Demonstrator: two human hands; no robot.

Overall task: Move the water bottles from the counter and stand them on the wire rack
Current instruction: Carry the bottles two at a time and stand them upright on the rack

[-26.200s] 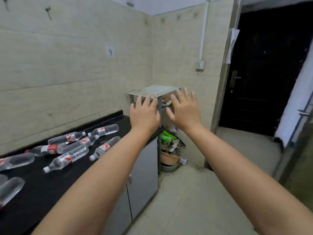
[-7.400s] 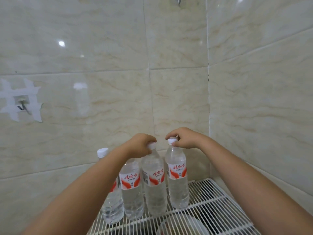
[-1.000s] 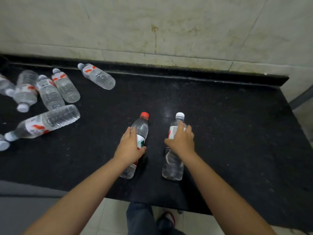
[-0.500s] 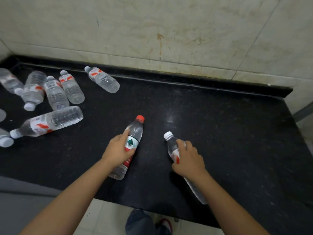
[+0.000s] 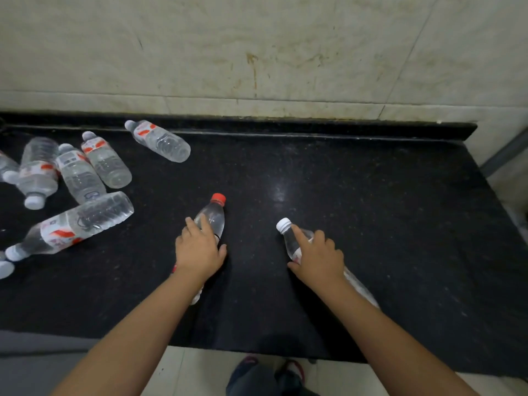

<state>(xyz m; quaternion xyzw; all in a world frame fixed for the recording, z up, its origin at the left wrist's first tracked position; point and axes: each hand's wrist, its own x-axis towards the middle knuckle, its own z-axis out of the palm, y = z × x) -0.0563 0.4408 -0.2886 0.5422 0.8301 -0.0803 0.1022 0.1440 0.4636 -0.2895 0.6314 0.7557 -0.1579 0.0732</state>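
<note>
On the black counter [image 5: 371, 201] two clear water bottles lie near the front. My left hand [image 5: 198, 252] grips the red-capped bottle [image 5: 213, 217] round its middle, cap pointing away from me. My right hand [image 5: 318, 257] grips the white-capped bottle [image 5: 288, 235], which slants with its cap up to the left and its base hidden under my forearm. Several more clear bottles [image 5: 85, 221] with red-and-white labels lie on their sides at the left. The wire rack is out of view.
A tiled wall [image 5: 257, 52] rises behind the counter. The counter's right end [image 5: 485, 181] drops off beside a grey post. Below the front edge I see pale floor and my shoes [image 5: 268, 375].
The white-capped bottle has swung from pointing straight away to slanting leftward under my right hand. My left hand has slid further over the red-capped bottle. The view has shifted slightly.
</note>
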